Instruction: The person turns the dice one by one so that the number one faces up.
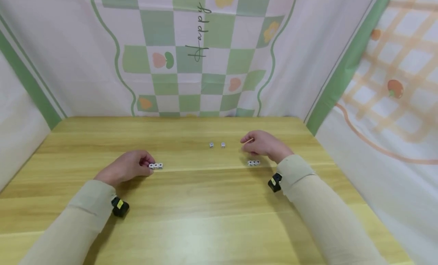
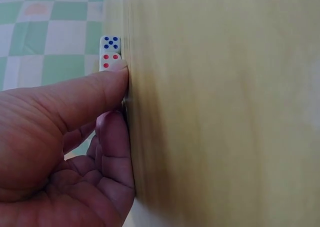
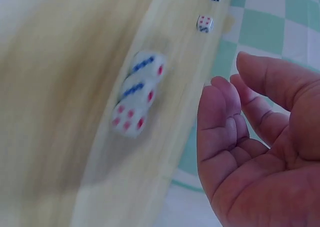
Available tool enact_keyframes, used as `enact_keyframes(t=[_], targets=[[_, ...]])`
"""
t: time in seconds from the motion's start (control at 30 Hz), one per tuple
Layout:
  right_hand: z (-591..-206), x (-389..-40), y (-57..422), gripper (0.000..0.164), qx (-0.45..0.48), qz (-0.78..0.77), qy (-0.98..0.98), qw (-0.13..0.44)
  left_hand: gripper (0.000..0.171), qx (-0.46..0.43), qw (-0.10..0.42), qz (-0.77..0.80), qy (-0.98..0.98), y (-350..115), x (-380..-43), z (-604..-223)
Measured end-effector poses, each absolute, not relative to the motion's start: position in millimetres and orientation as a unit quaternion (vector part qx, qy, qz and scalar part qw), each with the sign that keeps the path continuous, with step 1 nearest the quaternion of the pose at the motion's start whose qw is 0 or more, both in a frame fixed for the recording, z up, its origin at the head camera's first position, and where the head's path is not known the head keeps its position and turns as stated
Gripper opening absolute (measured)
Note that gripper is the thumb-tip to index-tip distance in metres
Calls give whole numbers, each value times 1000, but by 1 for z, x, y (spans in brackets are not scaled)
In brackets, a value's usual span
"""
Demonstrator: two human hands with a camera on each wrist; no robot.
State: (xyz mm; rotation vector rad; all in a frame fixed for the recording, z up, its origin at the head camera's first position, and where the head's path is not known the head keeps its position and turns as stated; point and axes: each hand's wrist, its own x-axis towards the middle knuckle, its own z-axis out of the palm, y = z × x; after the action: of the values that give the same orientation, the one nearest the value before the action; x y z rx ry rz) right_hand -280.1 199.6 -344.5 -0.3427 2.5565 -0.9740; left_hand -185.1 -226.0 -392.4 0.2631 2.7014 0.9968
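At the left, three small white dice [image 1: 156,166] stand in a row on the table. My left hand [image 1: 131,167] pinches the near end of this row between thumb and fingers. The left wrist view shows one die [image 2: 111,43] with five blue pips and another with red pips, partly behind the thumb [image 2: 95,94]. My right hand [image 1: 265,145] holds nothing, its fingers loosely bent and thumb apart from them. Just in front of it lies a second row of three dice [image 1: 254,163], touching one another, blurred in the right wrist view [image 3: 134,94].
Two single dice, one left [image 1: 211,145] and one right [image 1: 223,145], sit apart from each other farther back, left of my right hand. The wooden table [image 1: 198,204] ends at a checked green and white cloth [image 1: 191,82]. More printed cloth [image 1: 393,116] hangs at the right.
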Motion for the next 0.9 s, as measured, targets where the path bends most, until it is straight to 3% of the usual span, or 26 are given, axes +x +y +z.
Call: enact_keyframes(t=[0.3, 0.67, 0.9], targets=[[-350, -301, 148, 39, -109, -312, 926, 186, 21, 76, 115, 352, 926, -232, -185, -397], [-362, -307, 130, 46, -105, -240, 945, 195, 19, 67, 107, 369, 921, -226, -190, -397], [-366, -310, 116, 41, -127, -200, 956, 176, 19, 31, 122, 392, 912, -231, -188, -398]])
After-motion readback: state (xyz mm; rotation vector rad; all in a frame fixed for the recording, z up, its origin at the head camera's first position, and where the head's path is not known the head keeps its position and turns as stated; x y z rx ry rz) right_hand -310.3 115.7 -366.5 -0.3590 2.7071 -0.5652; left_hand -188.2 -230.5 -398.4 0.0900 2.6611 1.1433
